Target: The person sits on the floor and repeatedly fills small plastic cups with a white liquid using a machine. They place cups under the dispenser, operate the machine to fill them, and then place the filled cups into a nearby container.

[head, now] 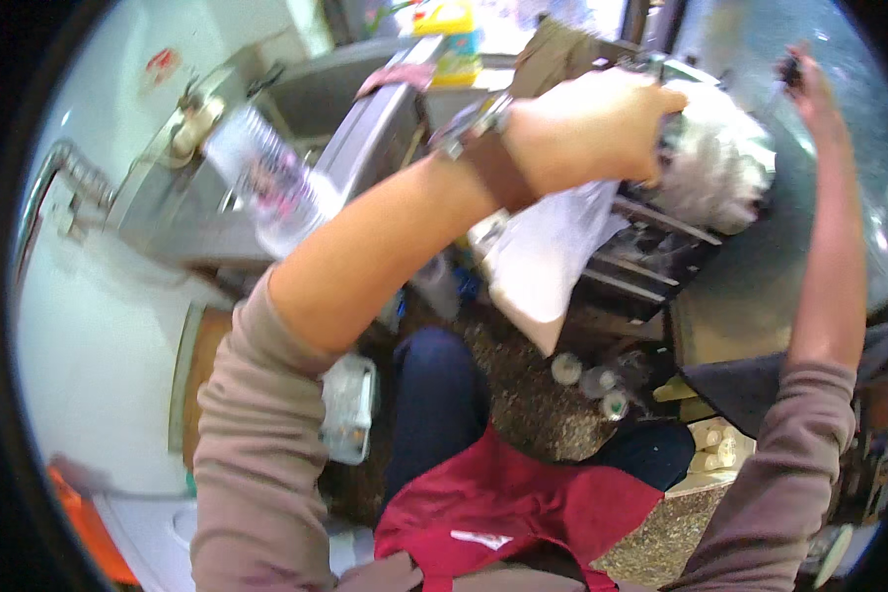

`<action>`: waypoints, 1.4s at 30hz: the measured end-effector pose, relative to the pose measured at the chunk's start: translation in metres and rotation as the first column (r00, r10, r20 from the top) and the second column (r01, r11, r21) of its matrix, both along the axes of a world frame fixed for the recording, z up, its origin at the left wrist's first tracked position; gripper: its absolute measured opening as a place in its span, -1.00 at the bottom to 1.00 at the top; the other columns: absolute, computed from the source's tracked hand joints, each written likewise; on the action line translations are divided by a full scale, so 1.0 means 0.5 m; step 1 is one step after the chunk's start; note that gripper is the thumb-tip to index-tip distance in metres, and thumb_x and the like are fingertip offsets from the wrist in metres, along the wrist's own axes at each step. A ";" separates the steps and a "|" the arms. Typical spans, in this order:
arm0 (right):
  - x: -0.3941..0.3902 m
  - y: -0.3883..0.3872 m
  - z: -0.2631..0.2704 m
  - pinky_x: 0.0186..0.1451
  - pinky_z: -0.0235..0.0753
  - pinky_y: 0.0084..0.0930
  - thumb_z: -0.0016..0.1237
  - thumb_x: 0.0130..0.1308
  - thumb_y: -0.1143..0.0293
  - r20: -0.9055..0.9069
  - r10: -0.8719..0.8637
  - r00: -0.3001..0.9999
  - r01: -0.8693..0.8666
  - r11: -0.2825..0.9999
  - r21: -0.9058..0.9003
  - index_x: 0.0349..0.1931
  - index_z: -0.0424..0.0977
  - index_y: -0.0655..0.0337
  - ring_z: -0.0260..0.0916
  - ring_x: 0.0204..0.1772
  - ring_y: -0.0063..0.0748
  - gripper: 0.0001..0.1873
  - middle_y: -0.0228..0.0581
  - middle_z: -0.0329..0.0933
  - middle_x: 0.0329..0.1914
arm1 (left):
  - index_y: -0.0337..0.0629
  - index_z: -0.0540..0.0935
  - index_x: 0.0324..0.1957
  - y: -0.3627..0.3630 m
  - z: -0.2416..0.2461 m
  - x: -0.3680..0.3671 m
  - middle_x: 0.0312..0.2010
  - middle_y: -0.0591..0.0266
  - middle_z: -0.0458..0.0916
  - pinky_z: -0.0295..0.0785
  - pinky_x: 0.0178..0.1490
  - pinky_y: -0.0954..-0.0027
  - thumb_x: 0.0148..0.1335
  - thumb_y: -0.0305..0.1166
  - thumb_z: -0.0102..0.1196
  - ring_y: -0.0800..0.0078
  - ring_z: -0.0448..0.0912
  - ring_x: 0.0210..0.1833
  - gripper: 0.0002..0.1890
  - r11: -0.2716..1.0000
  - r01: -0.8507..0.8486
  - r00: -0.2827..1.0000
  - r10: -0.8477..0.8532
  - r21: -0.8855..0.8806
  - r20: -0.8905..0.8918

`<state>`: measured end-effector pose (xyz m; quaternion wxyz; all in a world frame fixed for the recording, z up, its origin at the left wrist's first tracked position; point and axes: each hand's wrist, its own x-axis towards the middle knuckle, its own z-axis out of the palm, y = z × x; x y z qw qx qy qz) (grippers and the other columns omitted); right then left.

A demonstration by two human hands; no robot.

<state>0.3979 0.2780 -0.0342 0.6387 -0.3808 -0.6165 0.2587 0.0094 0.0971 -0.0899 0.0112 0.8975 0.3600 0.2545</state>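
Observation:
My left hand (607, 126) reaches across to a white plastic-wrapped bundle (718, 159) and has its fingers at the bundle's left side. Blur and the back of the hand hide whether the fingers grip it. Below this hand hangs a whitish plastic bag (544, 255) with a pointed lower corner. At the upper right, my right hand (814, 89) is closed around a small dark object (790, 70), too blurred to name. That hand is over a shiny metal worktop (766, 214), apart from the bundle.
A metal sink (296, 96) stands at the left, with a stack of clear plastic cups (274, 177) leaning by its edge. A dark slatted rack (636, 259) is under the bundle. A yellow container (448, 44) stands at the back. Several containers (596, 381) sit on the floor.

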 end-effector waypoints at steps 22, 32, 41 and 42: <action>-0.117 -0.567 -0.455 0.63 0.31 0.16 -0.33 0.62 0.41 -0.283 -0.054 0.958 0.161 0.915 0.371 -0.30 0.36 0.34 0.52 0.22 -0.01 -0.72 0.00 0.55 -0.02 | -0.37 0.81 -0.29 -0.193 0.040 0.015 -0.33 -0.22 0.77 0.73 -0.07 0.05 0.06 -0.20 0.32 -0.11 0.80 -0.23 -0.64 1.000 0.012 0.980 -0.011 -0.008 0.199; -0.146 -0.545 -0.443 0.26 0.54 -0.07 -0.28 0.62 0.43 -0.254 -0.210 0.944 0.306 0.845 0.438 -0.45 0.23 0.29 0.49 -0.08 -0.15 -0.67 -0.06 0.50 -0.24 | -0.34 0.73 0.11 -0.249 -0.389 -0.040 -0.21 -0.07 0.80 0.66 -0.12 0.16 0.30 -0.16 0.31 0.17 0.77 -0.30 -0.52 0.649 0.312 0.935 -0.080 -0.694 0.345; -0.061 -0.282 -0.083 -0.18 0.45 -0.27 0.02 0.62 0.15 -0.217 -0.154 0.964 0.178 0.979 0.096 -0.51 0.23 0.06 0.22 -0.46 -0.40 -0.53 -0.40 0.21 -0.56 | -0.26 0.66 0.03 -0.282 -0.712 -0.039 -0.56 0.44 0.37 -0.05 -0.58 0.53 0.49 -0.29 0.16 0.73 0.11 -0.63 -0.75 -0.249 0.576 0.647 0.722 -0.779 0.247; -0.055 -0.222 -0.050 0.03 0.59 -0.19 -0.02 0.64 0.06 -0.220 -0.125 0.968 0.126 0.992 -0.009 -0.16 0.50 0.24 0.56 -0.20 -0.27 -0.62 -0.23 0.59 -0.29 | -0.26 0.65 0.04 -0.285 -0.719 -0.035 -0.56 0.44 0.37 -0.05 -0.58 0.53 0.49 -0.30 0.15 0.74 0.11 -0.63 -0.75 -0.263 0.588 0.642 0.726 -0.765 0.244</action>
